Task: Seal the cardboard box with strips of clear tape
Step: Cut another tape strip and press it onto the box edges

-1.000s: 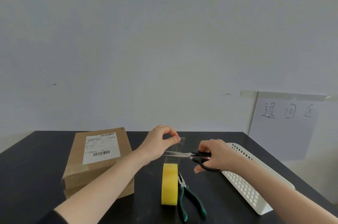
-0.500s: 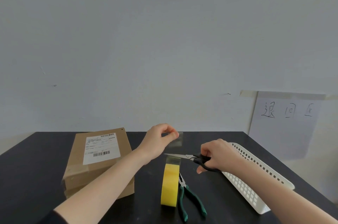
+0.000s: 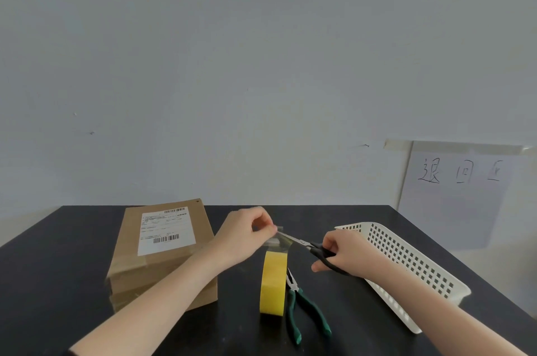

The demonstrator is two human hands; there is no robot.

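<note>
Clear tape strip (image 3: 280, 245) pinched by left hand (image 3: 247, 235); right hand (image 3: 343, 251) holds scissors (image 3: 302, 242).

On my feed the table (image 3: 58, 268) runs back to the wall (image 3: 261, 64). The box (image 3: 130, 268) lies on its left half, with a label (image 3: 167, 227) on top. The tape roll (image 3: 272, 283) stands on edge near the middle, right of the box, and the pliers (image 3: 305, 309) lie just beside it on its right. The basket (image 3: 406, 262) sits on the right side. Above the roll I see the left hand (image 3: 247, 233) pinching a strip of tape (image 3: 280, 242). To its right, the right hand (image 3: 343, 251) holds scissors (image 3: 322, 254) whose blades reach the strip. A sheet of paper (image 3: 453, 195) hangs on the wall behind the basket.
</note>
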